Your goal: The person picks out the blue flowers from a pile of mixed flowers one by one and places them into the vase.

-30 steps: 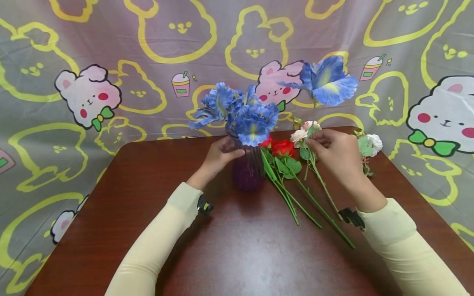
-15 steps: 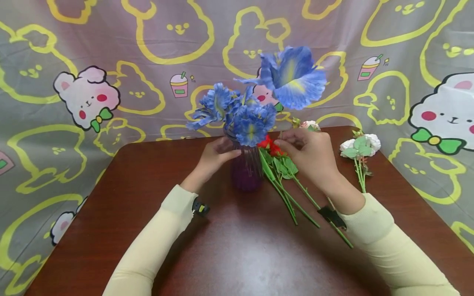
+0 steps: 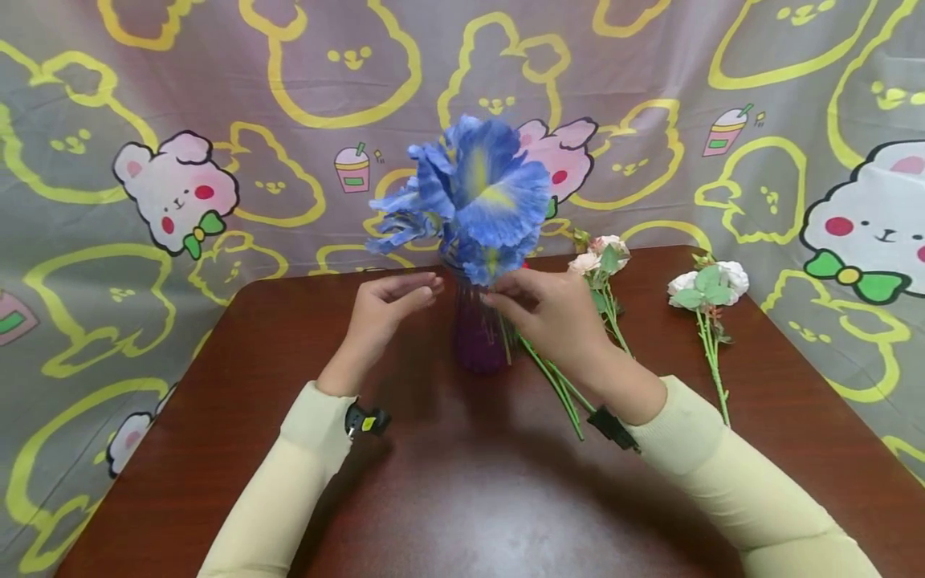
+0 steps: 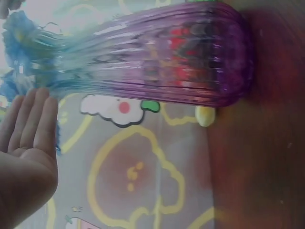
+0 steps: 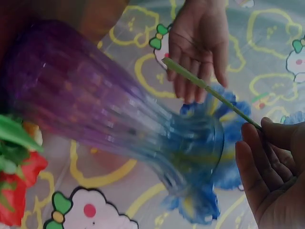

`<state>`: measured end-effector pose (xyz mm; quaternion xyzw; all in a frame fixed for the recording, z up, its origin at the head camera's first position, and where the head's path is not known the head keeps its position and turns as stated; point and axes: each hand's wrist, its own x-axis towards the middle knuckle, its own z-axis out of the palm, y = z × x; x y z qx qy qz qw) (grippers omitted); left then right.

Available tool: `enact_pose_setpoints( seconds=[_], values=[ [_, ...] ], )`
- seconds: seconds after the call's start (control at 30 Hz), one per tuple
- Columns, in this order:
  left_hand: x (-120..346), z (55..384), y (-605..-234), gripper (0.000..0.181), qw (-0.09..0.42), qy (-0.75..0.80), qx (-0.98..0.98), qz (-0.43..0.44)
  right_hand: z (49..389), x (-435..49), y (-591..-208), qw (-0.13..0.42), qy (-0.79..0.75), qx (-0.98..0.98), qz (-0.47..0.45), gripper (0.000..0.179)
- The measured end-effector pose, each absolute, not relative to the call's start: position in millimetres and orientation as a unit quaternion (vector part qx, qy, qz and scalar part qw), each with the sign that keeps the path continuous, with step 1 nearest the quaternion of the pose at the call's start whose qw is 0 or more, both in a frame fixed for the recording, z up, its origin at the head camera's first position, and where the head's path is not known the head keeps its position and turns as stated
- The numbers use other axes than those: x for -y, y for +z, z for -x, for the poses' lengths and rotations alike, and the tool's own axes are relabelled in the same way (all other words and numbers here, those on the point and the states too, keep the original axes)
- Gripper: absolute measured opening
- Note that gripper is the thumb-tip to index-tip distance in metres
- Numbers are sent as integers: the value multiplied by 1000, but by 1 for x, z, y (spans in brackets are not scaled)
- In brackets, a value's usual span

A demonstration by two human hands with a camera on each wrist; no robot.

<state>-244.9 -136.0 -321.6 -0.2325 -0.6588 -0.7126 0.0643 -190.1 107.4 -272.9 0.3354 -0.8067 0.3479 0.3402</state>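
A ribbed glass vase (image 3: pixel 478 341), purple at its base and bluish toward the mouth, stands upright on the table, holding several blue irises (image 3: pixel 405 229). My right hand (image 3: pixel 560 313) pinches the stem of another large blue iris (image 3: pixel 499 197) between thumb and fingers. Its bloom overlaps the bunch in the head view. The right wrist view shows the green stem (image 5: pixel 209 90) slanting past the vase mouth, its cut end outside the glass. Left of the vase, my left hand (image 3: pixel 379 313) is apart from it, fingers extended, holding nothing; the left wrist view shows those straight fingers (image 4: pixel 45 124).
Red flowers (image 5: pixel 21 191) lie right of the vase, mostly behind my right hand in the head view, with green stems (image 3: pixel 556 389) pointing forward. Farther right on the brown table (image 3: pixel 289 417) lie pale pink flowers (image 3: pixel 605 253) and white flowers (image 3: pixel 711 285). A cartoon-print cloth (image 3: pixel 289 160) hangs behind.
My right hand has carried the iris leftward from above the pink flowers to the vase. My left hand has come off the vase and moved a little left.
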Motion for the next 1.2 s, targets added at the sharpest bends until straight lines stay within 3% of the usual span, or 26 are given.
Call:
enact_pose_setpoints(
  seconds=[0.5,1.2],
  values=[
    [128,213,-293,20,103,-745,574,324,193,-78,-285,295,307,818,-387,9],
    [128,213,-293,17,109,-787,551,255,197,-71,-297,262,306,829,-388,11]
  ],
)
